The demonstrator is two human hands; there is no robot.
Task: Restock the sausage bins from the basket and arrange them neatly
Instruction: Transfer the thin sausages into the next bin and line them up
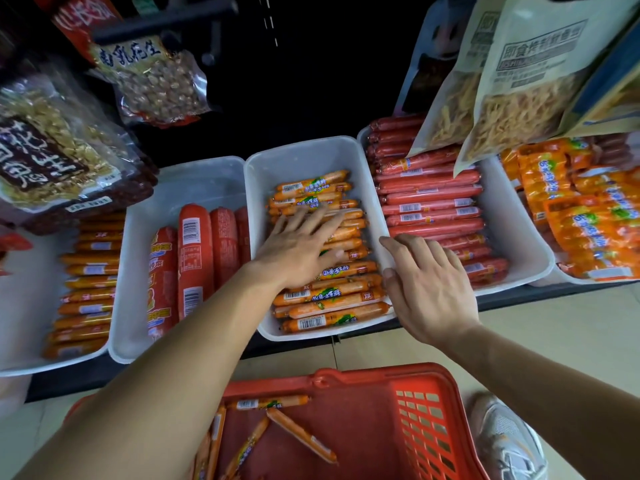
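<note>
Nearest the lens, a red plastic basket [363,424] with a slotted wall holds a few loose orange sausages [273,403], partly hidden behind the left forearm and cut off by the lower edge. Beyond it, the left hand [298,251] lies flat with spread fingers on the glossy orange sausage sticks [329,296] stacked in the middle white bin [304,154], gripping nothing; several sticks are covered under the palm. Just right of those fingers, the right hand [426,285] rests open on the rim between this bin and the red sausage bin [512,237], thumb at the edge, holding nothing. Hanging snack bags [519,74] overlap that bin's far end. Left of the fingers stand thick red sausages [194,258].
</note>
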